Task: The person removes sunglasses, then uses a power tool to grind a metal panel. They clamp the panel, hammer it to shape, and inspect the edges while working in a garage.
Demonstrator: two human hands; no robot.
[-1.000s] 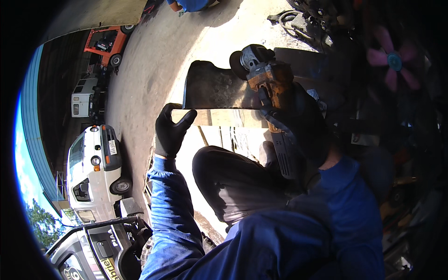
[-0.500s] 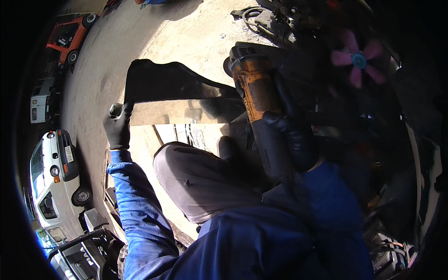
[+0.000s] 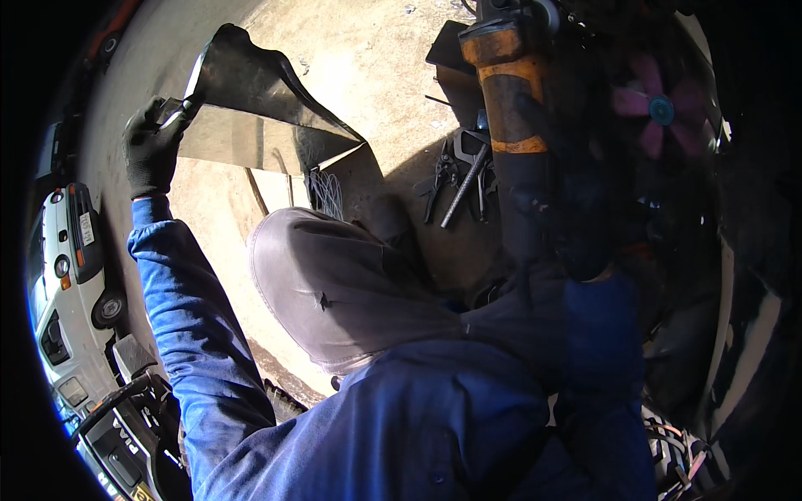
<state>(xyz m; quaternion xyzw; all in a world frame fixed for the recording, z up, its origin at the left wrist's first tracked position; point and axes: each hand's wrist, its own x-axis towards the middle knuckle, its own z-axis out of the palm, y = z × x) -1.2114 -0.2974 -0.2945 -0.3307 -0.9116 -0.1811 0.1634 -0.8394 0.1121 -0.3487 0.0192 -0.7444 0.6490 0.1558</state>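
Note:
My left hand (image 3: 154, 149), in a dark glove, is closed on the left edge of a bent sheet metal panel (image 3: 251, 79). The panel has a dark, curved outer face and a paler strip along its near side; it is held up tilted, its narrow end pointing right. In deep shadow on the right, my gloved right hand (image 3: 576, 213) grips the dark body of an orange-and-black angle grinder (image 3: 511, 100). The grinder's head points away from me, with a disc (image 3: 547, 15) partly seen at its side. Grinder and panel are apart.
Clamp-like pliers and other hand tools (image 3: 464, 171) lie on the shaded floor beyond my legs. Near them are a bundle of thin wire (image 3: 326, 196) and a dark angular piece (image 3: 458, 71). A pink-bladed fan (image 3: 660, 110) stands right; a white vehicle (image 3: 73, 275) is at left.
The panel has moved left and away from me and tilted, its right end dropping. The grinder has shifted right and farther out, away from the panel, bringing the floor tools into sight.

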